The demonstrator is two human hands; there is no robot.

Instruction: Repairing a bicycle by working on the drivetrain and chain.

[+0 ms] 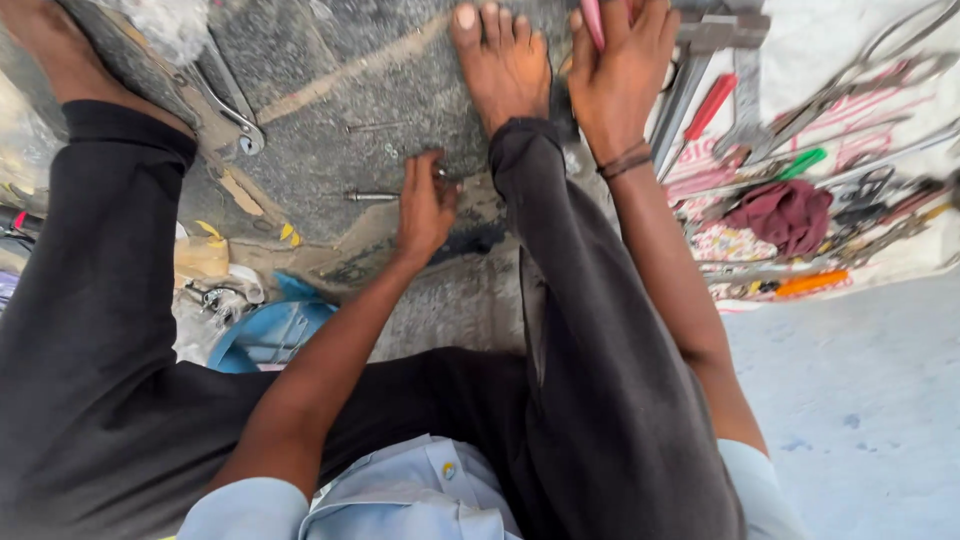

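Picking small metal hardware off the grey stone floor point(330, 150)

Left hand point(425, 205) pinches loosely beside the long steel bolt point(372, 196); right hand point(620, 75) grips a pink-handled tool point(592, 22). Best keep fingertips low, steady.

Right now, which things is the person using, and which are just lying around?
In use:
left hand on a bolt on the ground
right hand holding a pink-handled tool

Lying about:
spanner
red-handled screwdriver
green-handled screwdriver
maroon cloth
scissors
blue tub
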